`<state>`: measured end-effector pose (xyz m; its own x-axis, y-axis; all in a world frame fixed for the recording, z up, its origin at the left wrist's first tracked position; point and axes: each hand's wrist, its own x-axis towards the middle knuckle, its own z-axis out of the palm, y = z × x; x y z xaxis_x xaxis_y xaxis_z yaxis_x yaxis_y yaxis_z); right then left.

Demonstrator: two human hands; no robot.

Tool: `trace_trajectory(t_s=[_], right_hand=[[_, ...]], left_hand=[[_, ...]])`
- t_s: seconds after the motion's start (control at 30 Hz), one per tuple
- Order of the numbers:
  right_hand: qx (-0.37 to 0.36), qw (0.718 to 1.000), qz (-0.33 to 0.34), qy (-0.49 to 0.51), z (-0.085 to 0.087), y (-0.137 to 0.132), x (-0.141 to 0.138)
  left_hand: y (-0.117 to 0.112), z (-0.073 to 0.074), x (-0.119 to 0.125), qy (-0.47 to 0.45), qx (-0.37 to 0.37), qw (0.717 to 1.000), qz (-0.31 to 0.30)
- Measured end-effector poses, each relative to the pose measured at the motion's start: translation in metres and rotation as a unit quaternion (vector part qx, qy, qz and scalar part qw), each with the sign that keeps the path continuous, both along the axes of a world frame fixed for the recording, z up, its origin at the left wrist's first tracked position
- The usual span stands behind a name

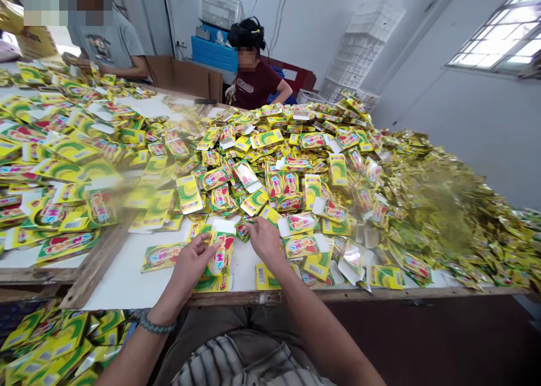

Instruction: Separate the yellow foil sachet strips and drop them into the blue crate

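My left hand (193,266) is closed on the side of a small flat yellow carton (221,255), which has colourful lettering and a red shape. Its white end flap is open at the far end. My right hand (265,240) is just to the right, with the fingertips pinched at a small green and red packet (242,231) close to the carton's open end. Under the left hand's carton lies another yellow carton (213,284), and a further carton (160,257) rests flat to the left.
A large heap of cartons (270,183) covers the table beyond my hands. Shiny yellow packets (448,205) are piled on the right. A wooden strip (99,262) crosses the tabletop at left. More cartons (63,341) lie below the table. Two people are across the table.
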<state>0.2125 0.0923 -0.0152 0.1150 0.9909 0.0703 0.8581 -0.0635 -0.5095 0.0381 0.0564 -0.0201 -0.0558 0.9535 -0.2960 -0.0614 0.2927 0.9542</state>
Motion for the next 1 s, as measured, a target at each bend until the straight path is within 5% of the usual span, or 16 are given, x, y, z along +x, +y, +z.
trace_trajectory(t_s=[0.07,0.17,0.3,0.47,0.6,0.73,1.0], right_hand=[[-0.025,0.997,0.02,-0.07,-0.008,0.013,0.001],[-0.026,0.997,0.052,-0.048,-0.019,0.016,0.005],[0.023,0.988,0.036,0.147,-0.021,0.001,0.014],[0.026,0.924,0.042,0.379,-0.002,-0.012,0.012],[-0.012,0.95,0.11,0.291,0.008,-0.015,0.011],[-0.046,0.966,0.16,0.198,0.013,-0.019,0.016],[0.003,0.976,0.217,-0.001,0.023,-0.035,0.03]], left_hand=[[-0.002,-0.002,-0.006,0.032,0.008,0.999,-0.005],[-0.001,-0.006,-0.013,0.083,0.027,0.996,-0.024],[0.003,-0.011,-0.021,0.175,0.047,0.983,-0.038],[0.003,-0.009,-0.013,0.16,0.068,0.981,-0.084],[-0.003,-0.005,-0.006,0.045,0.062,0.992,-0.099],[-0.006,-0.003,-0.008,0.027,0.058,0.992,-0.113],[-0.007,0.012,0.002,-0.087,-0.043,0.983,-0.156]])
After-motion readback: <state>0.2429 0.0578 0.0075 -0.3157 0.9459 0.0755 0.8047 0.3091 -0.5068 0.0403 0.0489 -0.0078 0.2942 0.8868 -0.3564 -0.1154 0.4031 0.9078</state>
